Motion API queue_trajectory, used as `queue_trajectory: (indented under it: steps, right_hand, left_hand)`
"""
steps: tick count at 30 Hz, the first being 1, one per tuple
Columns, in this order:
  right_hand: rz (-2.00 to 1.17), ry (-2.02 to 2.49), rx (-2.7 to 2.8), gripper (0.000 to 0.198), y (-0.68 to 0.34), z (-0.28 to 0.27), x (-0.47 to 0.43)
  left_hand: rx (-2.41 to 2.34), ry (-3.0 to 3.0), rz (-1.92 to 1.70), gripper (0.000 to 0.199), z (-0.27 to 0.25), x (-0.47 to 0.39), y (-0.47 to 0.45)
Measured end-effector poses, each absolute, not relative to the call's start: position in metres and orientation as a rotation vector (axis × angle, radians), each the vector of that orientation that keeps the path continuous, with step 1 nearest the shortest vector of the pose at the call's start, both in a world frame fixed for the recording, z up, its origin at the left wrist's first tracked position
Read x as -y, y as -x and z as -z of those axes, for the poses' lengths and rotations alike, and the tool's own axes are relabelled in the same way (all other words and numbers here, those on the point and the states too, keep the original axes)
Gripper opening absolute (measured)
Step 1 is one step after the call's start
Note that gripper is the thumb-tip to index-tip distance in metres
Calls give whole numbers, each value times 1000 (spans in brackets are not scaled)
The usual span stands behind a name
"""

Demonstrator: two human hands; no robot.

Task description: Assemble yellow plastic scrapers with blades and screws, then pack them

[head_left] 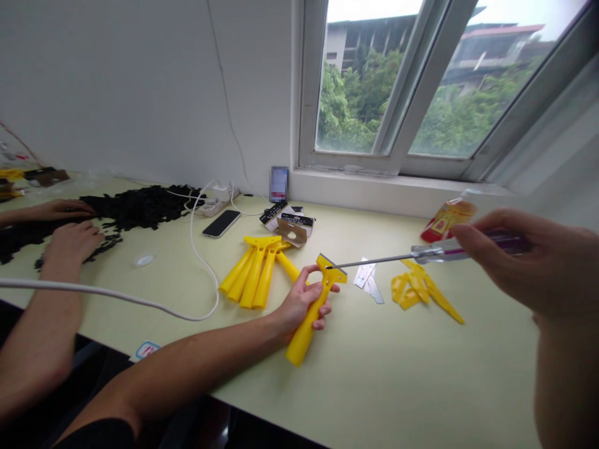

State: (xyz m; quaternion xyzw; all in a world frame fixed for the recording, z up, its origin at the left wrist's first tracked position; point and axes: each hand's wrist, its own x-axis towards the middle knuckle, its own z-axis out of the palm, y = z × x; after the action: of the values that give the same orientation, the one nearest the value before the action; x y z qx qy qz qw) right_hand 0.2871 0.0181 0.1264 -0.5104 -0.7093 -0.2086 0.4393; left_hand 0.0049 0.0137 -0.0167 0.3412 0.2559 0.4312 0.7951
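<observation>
Head — one screwdriver (423,252), one in-hand scraper (306,327)

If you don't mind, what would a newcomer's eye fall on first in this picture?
The yellow scraper in the left hand stands out near the center, with the screwdriver in the right hand pointing at its head. Left of it, yellow handles fan out on the table; farther left lies a black heap.

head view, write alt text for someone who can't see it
The left hand grips a yellow tool while the right hand holds a screwdriver, its tip at the tool's head. More yellow tools, metal pieces and yellow pieces lie nearby on a pale table; at the left, a co-worker's hands are at black pieces.
</observation>
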Motion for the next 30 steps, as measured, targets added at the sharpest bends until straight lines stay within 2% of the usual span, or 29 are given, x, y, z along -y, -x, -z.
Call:
queue_trajectory:
  steps: [3,11,16,20,26,28,30]
  right_hand:
    - [645,1401,1622,36,-273,-131,-5]
    - [401,1599,1390,35,-259,-138,-8]
    - [260,1654,1310,35,-271,-133,-23]
    - [279,1645,1298,36,-271,-130,-24]
    - [552,1520,1461,33,-258,-134,-5]
    - [497,1396,1670,27,-258,-134,4]
    - [277,1194,1918,22,-263,-133,11]
  left_hand:
    - [-547,-731,-948,38,15,-12,-5]
    - [-477,-735,-967,42,12,-9,-5]
    - [-424,-721,-972,38,12,-10,-3]
    - [-425,-723,-980,36,13,-10,-3]
    - [-488,-714,-1031,38,14,-11,-4]
    - [-524,-700,-1051,40,14,-13,-3]
    - [-553,-688,-1073,41,13,-14,-3]
